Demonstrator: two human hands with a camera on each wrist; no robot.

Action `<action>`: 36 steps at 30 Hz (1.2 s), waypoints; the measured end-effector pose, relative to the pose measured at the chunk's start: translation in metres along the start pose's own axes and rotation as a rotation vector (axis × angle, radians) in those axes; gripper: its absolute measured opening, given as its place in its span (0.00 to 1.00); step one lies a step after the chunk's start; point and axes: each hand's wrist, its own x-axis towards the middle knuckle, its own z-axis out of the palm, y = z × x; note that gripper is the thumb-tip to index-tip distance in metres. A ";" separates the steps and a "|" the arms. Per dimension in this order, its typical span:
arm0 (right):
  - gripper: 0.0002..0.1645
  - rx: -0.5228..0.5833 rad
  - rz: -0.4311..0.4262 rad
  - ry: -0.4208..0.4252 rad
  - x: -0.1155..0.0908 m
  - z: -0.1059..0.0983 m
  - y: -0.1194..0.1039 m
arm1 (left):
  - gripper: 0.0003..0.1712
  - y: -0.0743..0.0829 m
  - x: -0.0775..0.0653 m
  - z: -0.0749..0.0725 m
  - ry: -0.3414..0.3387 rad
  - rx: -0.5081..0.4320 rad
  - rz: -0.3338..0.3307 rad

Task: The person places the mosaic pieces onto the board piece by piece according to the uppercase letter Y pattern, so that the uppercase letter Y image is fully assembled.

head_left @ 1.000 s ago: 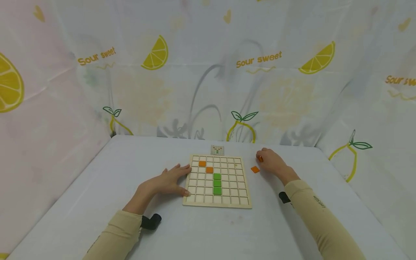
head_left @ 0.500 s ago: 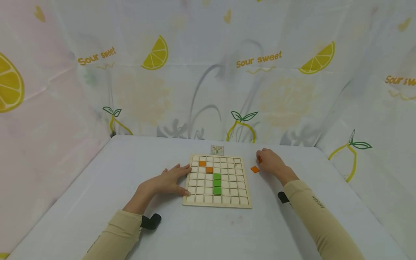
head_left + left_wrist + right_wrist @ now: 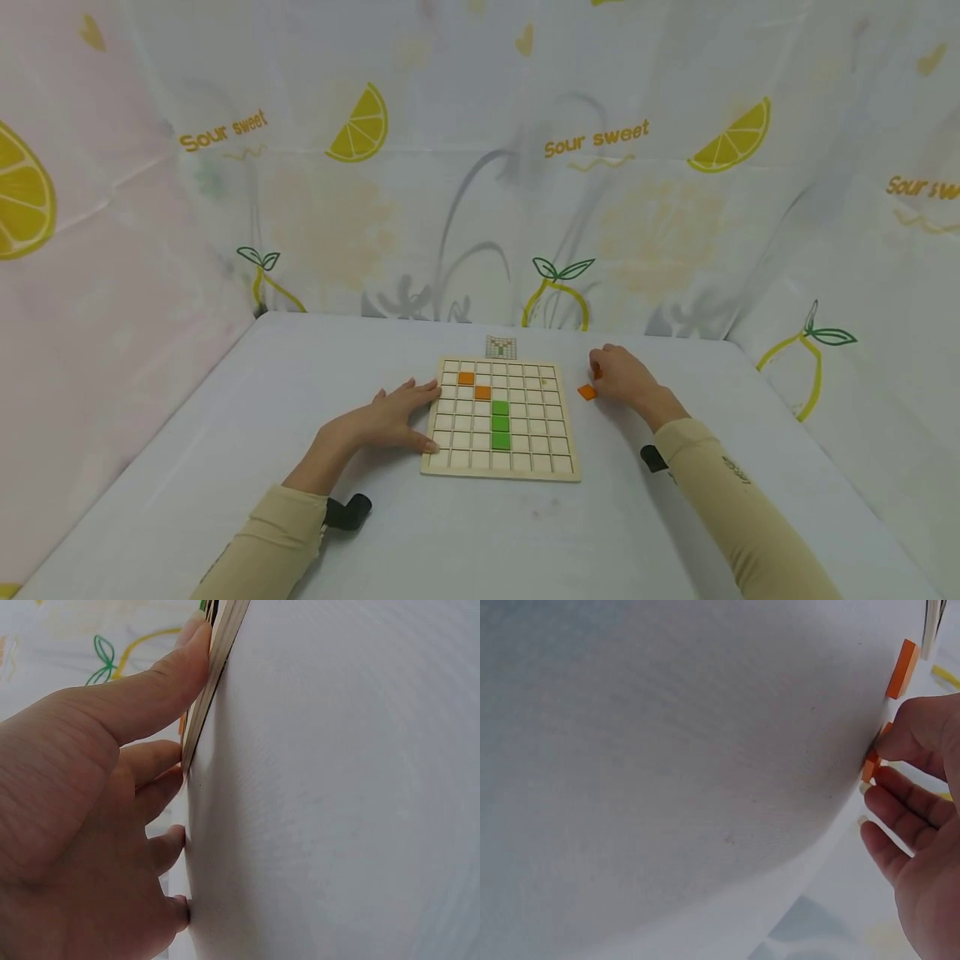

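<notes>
A wooden grid board (image 3: 459, 458) lies flat on the table, with two orange tiles (image 3: 467, 378) set diagonally and three green tiles (image 3: 500, 424) in a column. My left hand (image 3: 386, 417) rests at its left edge, fingers spread; in the left wrist view the thumb (image 3: 161, 694) touches the board's side. To the right of the board, my right hand (image 3: 626, 375) pinches an orange square tile (image 3: 871, 766) between thumb and fingers, low at the tabletop. Another orange tile (image 3: 587, 392) lies loose between that hand and the board.
A small card (image 3: 501, 347) with a printed grid pattern lies just behind the board. The white-covered table (image 3: 480, 542) ends at a hanging cloth (image 3: 420, 208) with lemon prints, which also runs along both sides.
Hardly anything differs. My right hand has shifted very slightly with the orange tile in its fingers; the left hand stays at the board.
</notes>
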 end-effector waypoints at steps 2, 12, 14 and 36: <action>0.06 -0.003 -0.001 0.006 0.001 0.001 0.000 | 0.55 0.000 0.000 0.000 0.000 0.002 -0.001; 0.05 -0.004 -0.039 0.018 0.004 0.005 -0.005 | 0.55 0.001 -0.002 0.000 -0.006 -0.007 0.000; 0.06 0.005 -0.078 0.034 0.005 0.005 -0.008 | 0.55 0.002 -0.002 0.000 -0.006 -0.009 0.002; 0.06 0.019 -0.208 0.037 0.012 0.003 -0.057 | 0.56 -0.003 0.003 -0.001 -0.009 0.005 0.023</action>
